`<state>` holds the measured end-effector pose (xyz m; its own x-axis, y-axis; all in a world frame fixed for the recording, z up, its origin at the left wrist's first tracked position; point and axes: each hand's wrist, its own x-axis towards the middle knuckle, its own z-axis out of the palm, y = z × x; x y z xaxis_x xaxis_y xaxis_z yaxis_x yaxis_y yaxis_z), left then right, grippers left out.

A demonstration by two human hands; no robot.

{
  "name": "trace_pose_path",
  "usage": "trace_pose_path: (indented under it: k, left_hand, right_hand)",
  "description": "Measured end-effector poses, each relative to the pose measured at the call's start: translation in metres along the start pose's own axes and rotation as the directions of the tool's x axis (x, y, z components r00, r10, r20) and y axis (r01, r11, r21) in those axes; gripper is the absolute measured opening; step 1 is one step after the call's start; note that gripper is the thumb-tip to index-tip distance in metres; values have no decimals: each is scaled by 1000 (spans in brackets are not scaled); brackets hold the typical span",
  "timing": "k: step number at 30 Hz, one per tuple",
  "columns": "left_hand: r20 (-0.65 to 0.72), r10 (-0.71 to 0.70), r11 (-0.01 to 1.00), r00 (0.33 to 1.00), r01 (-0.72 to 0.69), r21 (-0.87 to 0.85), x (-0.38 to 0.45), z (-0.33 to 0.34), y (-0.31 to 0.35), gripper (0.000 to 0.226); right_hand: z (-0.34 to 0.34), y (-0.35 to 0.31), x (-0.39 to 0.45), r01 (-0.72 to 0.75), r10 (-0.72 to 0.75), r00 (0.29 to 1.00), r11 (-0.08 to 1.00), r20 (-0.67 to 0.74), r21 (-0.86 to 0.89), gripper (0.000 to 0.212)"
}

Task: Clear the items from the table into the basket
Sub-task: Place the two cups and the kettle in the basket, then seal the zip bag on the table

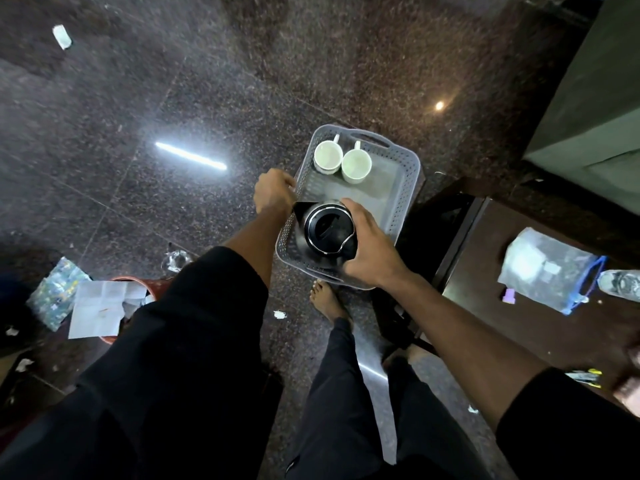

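A grey perforated basket (405,188) is held above the dark floor. My left hand (273,192) grips its left rim. Two white cups (328,156) (356,165) stand side by side at the basket's far end. A black and steel kettle (327,228) sits in the near end of the basket, its lid facing up. My right hand (367,247) is curled around the kettle's right side, at the handle.
A dark table (519,244) stands to the right with a clear zip pouch (550,271), a small purple thing (509,294) and a plastic bottle (621,284) on it. A bin (121,306) with papers stands at the lower left. My bare feet are on the polished floor.
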<state>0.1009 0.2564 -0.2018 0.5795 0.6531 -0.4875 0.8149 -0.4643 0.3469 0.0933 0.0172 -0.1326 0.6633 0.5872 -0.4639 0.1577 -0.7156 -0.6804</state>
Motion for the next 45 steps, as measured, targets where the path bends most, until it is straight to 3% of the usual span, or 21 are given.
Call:
trace_pose_path:
  k: [6,11,19,25,36,41,45]
  left_hand:
    - [64,86,993,994,-91,78,10,-7,11,23]
    - [72,73,993,995,-79,87,15,-8,16,15]
    - [64,85,994,994,-89,63,24,-6,24,25]
    - [76,122,987,990,-129,96,37,-8,48,9]
    - [53,73,961,996,-85,262,-10,-43,95,37]
    - [-36,198,941,980,-179,286,-69,-50,136,32]
    - [-52,384,877,922,-347,332,-127,-34,180,28]
  right_hand:
    - [-9,-2,3,58,-56,995,998,78,-15,126]
    - [-17,-10,10,47,-45,994,999,96,-20,124]
    - [-13,-12,7,9,-12,999,997,32,72,123]
    - [-20,-13,12,-32,33,999,993,-5,109,120]
    - [-28,-11,19,-77,72,995,995,70,70,131]
    - [-52,8,-10,-148,139,981,987,134,59,148]
    - [-89,38,-51,-177,173,979,984,107,27,144]
